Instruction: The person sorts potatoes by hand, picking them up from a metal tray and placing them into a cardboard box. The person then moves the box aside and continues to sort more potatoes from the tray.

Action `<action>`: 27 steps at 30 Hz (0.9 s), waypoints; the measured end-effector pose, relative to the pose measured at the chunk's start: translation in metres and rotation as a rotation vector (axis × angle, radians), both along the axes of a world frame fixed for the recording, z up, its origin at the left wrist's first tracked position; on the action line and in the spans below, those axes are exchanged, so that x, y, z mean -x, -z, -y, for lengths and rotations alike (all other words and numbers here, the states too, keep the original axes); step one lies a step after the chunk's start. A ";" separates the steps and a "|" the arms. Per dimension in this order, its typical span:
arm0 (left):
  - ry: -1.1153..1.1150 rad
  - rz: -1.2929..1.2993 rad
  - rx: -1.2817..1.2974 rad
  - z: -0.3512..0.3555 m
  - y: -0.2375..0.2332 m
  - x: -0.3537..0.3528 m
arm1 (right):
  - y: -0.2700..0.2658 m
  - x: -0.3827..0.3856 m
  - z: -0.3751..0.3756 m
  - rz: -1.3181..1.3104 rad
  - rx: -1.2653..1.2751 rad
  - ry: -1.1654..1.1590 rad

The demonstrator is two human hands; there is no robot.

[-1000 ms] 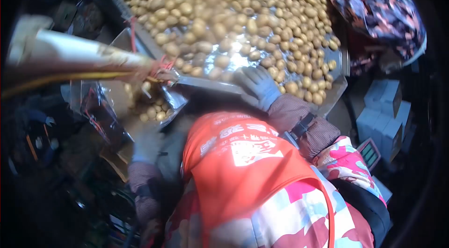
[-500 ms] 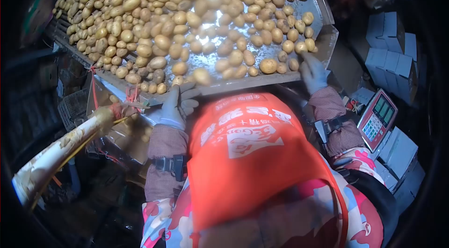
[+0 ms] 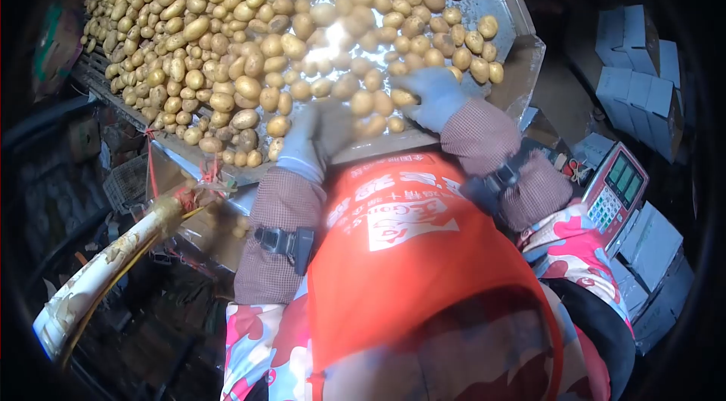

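Observation:
Many potatoes (image 3: 247, 87) lie heaped on a metal sorting table (image 3: 495, 4), thinning out toward its front edge. My left hand (image 3: 311, 136), in a pale blue-grey glove, reaches over that edge beside a few potatoes; its fingers are smeared by motion and glare. Opposite it, my right hand (image 3: 437, 99), gloved alike, is cupped with fingers and thumb apart around the near side of one potato (image 3: 403, 97). A small cluster of potatoes (image 3: 362, 103) lies between the two hands. I cannot see a firm grip on any of them.
A peeling white pole (image 3: 113, 269) slants up on the left to the table corner, tied with red string. To the right stand a red-framed digital scale (image 3: 616, 193) and stacked white boxes (image 3: 639, 106). My red apron (image 3: 423, 272) faces the table edge.
My right hand has moved left from the table's right corner to the potatoes near the middle. My left hand has shifted right and farther over the edge.

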State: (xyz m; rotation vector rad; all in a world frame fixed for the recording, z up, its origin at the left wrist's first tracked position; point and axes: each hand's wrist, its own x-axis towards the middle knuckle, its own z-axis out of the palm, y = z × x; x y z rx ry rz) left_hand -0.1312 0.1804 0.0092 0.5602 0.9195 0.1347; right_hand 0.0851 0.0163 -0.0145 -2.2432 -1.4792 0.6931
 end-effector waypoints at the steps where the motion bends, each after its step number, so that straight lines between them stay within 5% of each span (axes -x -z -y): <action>1: 0.040 0.075 0.134 0.007 -0.007 0.001 | -0.009 0.006 -0.002 -0.129 -0.099 0.104; 2: 0.077 0.151 0.265 0.012 -0.013 -0.001 | -0.019 0.018 -0.001 -0.262 -0.197 0.202; 5: -0.179 0.225 0.602 0.044 -0.027 -0.020 | -0.049 0.016 -0.010 -0.314 -0.148 0.004; 7: 0.183 0.158 -0.327 0.049 0.033 0.004 | -0.036 -0.006 -0.010 -0.131 -0.194 -0.079; 9: -0.233 0.281 0.539 0.041 0.034 0.024 | 0.003 -0.049 -0.023 0.156 -0.288 0.044; 13: -0.147 0.101 0.199 0.037 0.018 0.085 | 0.062 -0.093 -0.057 0.532 -0.318 0.103; 15: -0.290 -0.024 0.137 0.031 0.028 0.148 | 0.018 -0.061 -0.040 0.484 -0.257 -0.021; 17: -0.563 0.356 0.338 -0.012 0.027 0.265 | -0.016 -0.040 -0.031 0.355 -0.059 -0.055; 18: -0.998 0.146 0.306 -0.028 0.018 0.288 | -0.021 -0.031 -0.031 0.341 -0.033 -0.021; 21: -1.322 -0.412 -0.085 -0.067 0.008 0.346 | -0.035 0.013 -0.051 0.443 -0.224 0.002; 24: -0.835 0.227 -0.097 -0.057 0.052 0.399 | -0.049 0.069 -0.095 0.466 -0.431 -0.289; 25: -0.966 -0.124 -0.019 -0.036 -0.020 0.298 | -0.033 0.079 -0.105 0.461 -0.451 -0.316; 27: -0.584 -0.076 0.012 -0.006 -0.023 0.260 | 0.016 0.102 -0.127 0.457 -0.488 -0.370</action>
